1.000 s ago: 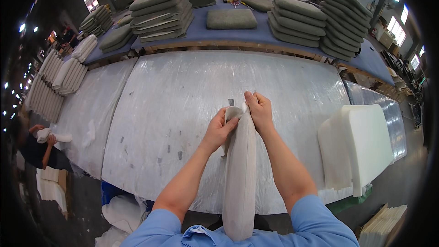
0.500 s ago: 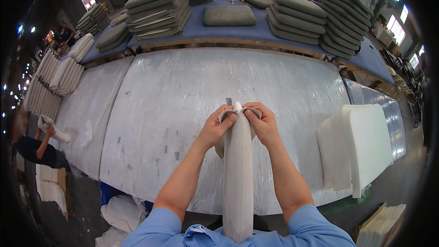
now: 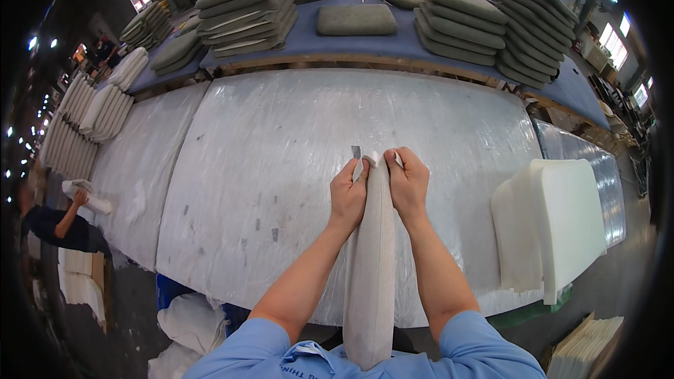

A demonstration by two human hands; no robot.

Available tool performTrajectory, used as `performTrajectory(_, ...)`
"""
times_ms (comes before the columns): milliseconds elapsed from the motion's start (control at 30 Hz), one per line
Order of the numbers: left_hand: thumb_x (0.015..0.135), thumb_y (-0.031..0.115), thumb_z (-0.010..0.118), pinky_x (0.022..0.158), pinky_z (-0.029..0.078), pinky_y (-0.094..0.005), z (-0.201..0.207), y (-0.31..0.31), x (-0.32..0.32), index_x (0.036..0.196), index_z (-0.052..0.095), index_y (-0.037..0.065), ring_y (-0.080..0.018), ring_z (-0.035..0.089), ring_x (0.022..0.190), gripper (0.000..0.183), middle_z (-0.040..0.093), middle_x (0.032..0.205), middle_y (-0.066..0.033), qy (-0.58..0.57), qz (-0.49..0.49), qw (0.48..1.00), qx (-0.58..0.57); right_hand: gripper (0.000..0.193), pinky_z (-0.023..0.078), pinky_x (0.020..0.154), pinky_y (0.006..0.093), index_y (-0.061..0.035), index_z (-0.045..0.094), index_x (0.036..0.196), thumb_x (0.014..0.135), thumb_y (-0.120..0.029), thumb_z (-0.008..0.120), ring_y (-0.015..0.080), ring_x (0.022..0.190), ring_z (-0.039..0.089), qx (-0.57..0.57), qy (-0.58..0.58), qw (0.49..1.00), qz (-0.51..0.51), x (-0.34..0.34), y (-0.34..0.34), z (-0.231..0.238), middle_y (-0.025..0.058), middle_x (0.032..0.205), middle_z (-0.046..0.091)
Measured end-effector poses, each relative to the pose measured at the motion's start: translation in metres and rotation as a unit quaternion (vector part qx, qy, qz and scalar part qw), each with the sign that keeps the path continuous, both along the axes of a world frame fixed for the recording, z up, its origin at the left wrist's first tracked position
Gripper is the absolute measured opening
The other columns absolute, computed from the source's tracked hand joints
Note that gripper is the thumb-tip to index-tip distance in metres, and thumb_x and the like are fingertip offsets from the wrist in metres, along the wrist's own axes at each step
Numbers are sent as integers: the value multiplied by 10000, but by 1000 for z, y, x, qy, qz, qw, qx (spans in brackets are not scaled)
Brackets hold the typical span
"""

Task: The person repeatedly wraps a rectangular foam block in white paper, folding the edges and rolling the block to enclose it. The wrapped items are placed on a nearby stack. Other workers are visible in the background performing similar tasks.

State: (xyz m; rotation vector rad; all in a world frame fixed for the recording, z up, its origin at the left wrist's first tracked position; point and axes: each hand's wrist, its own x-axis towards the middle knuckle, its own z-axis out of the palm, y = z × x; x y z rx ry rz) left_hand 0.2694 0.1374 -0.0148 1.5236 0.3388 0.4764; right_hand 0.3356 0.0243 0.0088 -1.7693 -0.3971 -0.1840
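A cushion in a pale grey fabric cover [image 3: 371, 274] stands on its narrow edge in front of me, its near end against my body. White padding [image 3: 372, 158] peeks out at its far end, where the cover is open. My left hand [image 3: 349, 195] is closed on the cover's edge on the left side of that opening, thumb on top. On the opposite side my right hand [image 3: 409, 181] pinches the other edge of the cover, its thumb pointing away from me. Both palms lie close along the cushion's sides, and the fingers underneath are partly hidden.
Plastic film covers the work table [image 3: 281, 119]. White foam pads [image 3: 572, 224] stand at its right. Beyond, a blue table [image 3: 302, 31] carries stacks of grey-green cushions [image 3: 246, 14]. At far left, a co-worker's hand [image 3: 81, 198] holds a pale cushion near stacked pale cushions [image 3: 74, 130].
The cover flaps that were folded outward over my fingers now lie closer to the cushion. My left hand has moved right against its side, and my right hand has turned more upright.
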Motion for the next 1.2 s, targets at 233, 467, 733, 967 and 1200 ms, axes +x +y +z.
performTrajectory(233,1130,403,561,633,418,-308,-1,8,12,907,668,23,-102,492,689,453,595,726,-20,19,20,999,43,237,447,632,330,13,717,927,1018,-204,697,158,645,511,-27,29,999,15,16,9,-3,106,700,636)
performTrajectory(467,1136,393,555,646,429,-290,0,10,7,917,712,55,-79,501,703,433,594,742,38,35,-27,997,-67,268,467,645,310,2,761,892,1004,-241,745,107,680,545,65,163,965,194,38,3,-10,1,710,647)
performTrajectory(733,1019,680,597,896,537,-360,39,33,-3,1280,636,-20,-196,640,1010,749,673,1124,-103,157,-224,961,30,252,512,736,307,-38,788,902,931,-280,853,135,810,616,52,153,949,272,65,0,-18,21,922,701)
performTrajectory(967,889,437,724,937,548,-403,61,32,12,1277,594,-130,-310,680,1072,700,679,1194,-242,240,-227,942,56,238,489,847,267,-19,784,1082,1048,-242,709,105,932,624,85,219,942,239,63,1,-1,26,1060,740)
performTrajectory(1200,876,367,666,881,561,-432,55,43,7,1202,615,-191,-341,716,998,648,703,1119,-303,203,-67,977,5,198,584,819,368,-31,727,997,1081,-154,597,177,872,714,63,-106,947,296,-99,-68,45,84,932,748)
